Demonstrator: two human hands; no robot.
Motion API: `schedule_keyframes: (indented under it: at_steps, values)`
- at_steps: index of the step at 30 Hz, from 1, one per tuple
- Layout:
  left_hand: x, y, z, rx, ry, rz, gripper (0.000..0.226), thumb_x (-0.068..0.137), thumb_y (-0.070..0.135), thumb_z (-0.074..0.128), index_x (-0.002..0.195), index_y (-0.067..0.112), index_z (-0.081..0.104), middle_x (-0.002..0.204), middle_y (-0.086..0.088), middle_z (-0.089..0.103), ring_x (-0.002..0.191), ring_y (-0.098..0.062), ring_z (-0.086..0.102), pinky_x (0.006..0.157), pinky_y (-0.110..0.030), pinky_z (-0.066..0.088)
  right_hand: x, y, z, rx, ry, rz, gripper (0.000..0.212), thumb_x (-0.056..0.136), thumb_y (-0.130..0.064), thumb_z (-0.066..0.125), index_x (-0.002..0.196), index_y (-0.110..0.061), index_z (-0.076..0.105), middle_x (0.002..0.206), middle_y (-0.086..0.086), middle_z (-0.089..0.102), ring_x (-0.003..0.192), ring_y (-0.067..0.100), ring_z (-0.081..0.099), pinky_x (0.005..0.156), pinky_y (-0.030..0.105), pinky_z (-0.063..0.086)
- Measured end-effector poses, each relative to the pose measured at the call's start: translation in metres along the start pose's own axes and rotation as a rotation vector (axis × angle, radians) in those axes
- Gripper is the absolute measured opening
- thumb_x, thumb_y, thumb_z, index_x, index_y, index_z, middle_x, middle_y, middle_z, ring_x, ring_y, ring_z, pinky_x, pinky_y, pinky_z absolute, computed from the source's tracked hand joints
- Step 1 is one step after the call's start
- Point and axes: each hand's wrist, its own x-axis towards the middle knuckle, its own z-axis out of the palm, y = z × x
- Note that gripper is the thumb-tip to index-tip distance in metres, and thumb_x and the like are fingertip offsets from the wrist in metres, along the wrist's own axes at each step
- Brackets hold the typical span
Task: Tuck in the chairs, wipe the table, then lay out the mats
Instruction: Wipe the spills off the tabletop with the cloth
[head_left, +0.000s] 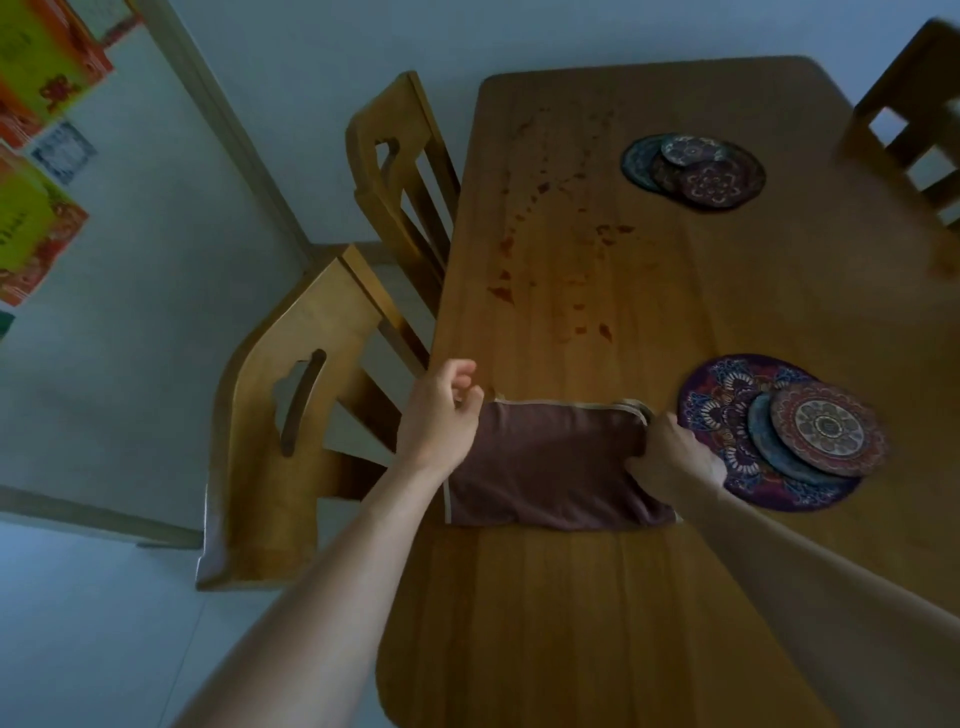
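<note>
1. Head view, looking down on a wooden table (571, 623), with a brown cloth (550, 462) lying flat toward its close end.
2. At cloth's right edge: right hand (670, 452), clenched on the bunched fabric.
3. At cloth's left edge: left hand (441, 415), over the upper corner, fingers loosely curled, released, grasping nothing visible.
4. Just right of cloth: large purple mat (722, 415), flat on the wood, touching the right hand, with two smaller round mats (826, 426) stacked on its right half.
5. Well beyond cloth, to the right: far pile (696, 171) of round patterned mats, overlapping one another.
6. Beyond cloth, short of that pile: reddish stains (519, 239), scattered over the wood.
7. Left of cloth: near chair (270, 467), drawn up to the table's edge; beyond it, far chair (400, 182), likewise.
8. Far right beyond cloth: third chair (914, 140), blurred, at the opposite edge.
</note>
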Motion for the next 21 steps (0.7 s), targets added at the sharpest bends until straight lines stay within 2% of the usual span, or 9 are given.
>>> schedule_keyframes:
  at_steps: [3,7,8,11,13,15,17,19,21]
  values:
    - [-0.012,-0.025,-0.003,-0.083,0.033,-0.083,0.031,0.1,0.029,0.05,0.129,0.02,0.055,0.12,0.003,0.06,0.104,-0.008,0.056,0.085,-0.021,0.043,-0.011,-0.022,0.003,0.233,0.057,-0.078,0.022,0.081,-0.027,0.066,0.096,-0.019,0.051,0.088,0.0,0.061,0.077,0.023,0.058,0.061,0.03,0.041]
    - [-0.02,-0.04,-0.002,-0.192,0.209,-0.202,0.035,0.102,0.039,0.04,0.129,0.021,0.054,0.123,0.004,0.057,0.108,-0.008,0.05,0.089,-0.025,0.04,-0.038,-0.068,0.006,0.709,-0.446,-0.472,0.009,0.082,-0.03,0.075,0.089,-0.03,0.069,0.084,-0.007,0.072,0.076,0.008,0.07,0.059,0.019,0.053]
    - [-0.022,-0.04,0.0,-0.202,0.25,-0.202,0.036,0.103,0.04,0.038,0.129,0.022,0.054,0.124,0.005,0.056,0.11,-0.008,0.049,0.09,-0.025,0.04,-0.04,-0.075,0.008,0.735,-0.479,-0.541,0.005,0.083,-0.032,0.074,0.087,-0.033,0.072,0.085,-0.011,0.073,0.076,0.005,0.07,0.06,0.018,0.054]
    - [-0.028,-0.035,0.015,-0.129,0.282,-0.101,0.038,0.102,0.044,0.034,0.128,0.025,0.055,0.119,0.012,0.055,0.112,-0.007,0.048,0.091,-0.027,0.04,-0.03,-0.071,0.012,0.753,-0.204,-0.492,0.011,0.089,-0.028,0.067,0.081,-0.033,0.072,0.079,-0.008,0.074,0.073,0.009,0.07,0.067,0.036,0.059]
    - [-0.032,-0.03,0.035,-0.001,0.202,-0.043,0.042,0.101,0.05,0.029,0.129,0.029,0.053,0.121,0.015,0.053,0.12,-0.01,0.047,0.099,-0.032,0.04,-0.017,-0.054,0.012,0.698,-0.047,-0.379,0.012,0.093,-0.027,0.062,0.087,-0.033,0.071,0.08,-0.007,0.072,0.072,0.014,0.069,0.071,0.042,0.059]
    - [-0.037,-0.027,0.064,0.224,0.046,-0.067,0.057,0.098,0.058,0.017,0.141,0.029,0.041,0.147,0.004,0.043,0.141,-0.019,0.031,0.116,-0.047,0.026,-0.003,-0.036,0.009,0.615,0.053,-0.322,0.014,0.095,-0.029,0.058,0.097,-0.025,0.071,0.086,-0.008,0.071,0.073,0.012,0.067,0.069,0.041,0.058]
    - [-0.044,-0.028,0.089,0.532,-0.068,-0.092,0.076,0.093,0.067,0.005,0.154,0.024,0.018,0.163,-0.007,0.012,0.151,-0.027,0.002,0.121,-0.052,0.002,0.012,-0.021,0.002,0.511,0.149,-0.301,0.019,0.096,-0.03,0.055,0.102,-0.024,0.071,0.092,-0.007,0.07,0.074,0.011,0.064,0.063,0.035,0.055]
    - [-0.046,-0.033,0.102,0.667,-0.062,-0.083,0.082,0.091,0.07,0.004,0.156,0.021,0.009,0.164,-0.01,0.002,0.15,-0.031,-0.006,0.12,-0.053,-0.002,0.032,-0.01,-0.008,0.403,0.234,-0.286,0.021,0.096,-0.028,0.052,0.105,-0.025,0.07,0.098,-0.004,0.068,0.083,0.016,0.063,0.067,0.034,0.053]
    - [-0.037,-0.037,0.109,0.685,-0.014,-0.06,0.08,0.091,0.069,0.009,0.155,0.02,0.011,0.163,-0.011,0.005,0.15,-0.03,-0.003,0.12,-0.053,0.001,0.058,0.001,-0.019,0.294,0.289,-0.284,0.024,0.096,-0.023,0.049,0.111,-0.02,0.067,0.109,0.002,0.064,0.099,0.022,0.058,0.072,0.034,0.048]
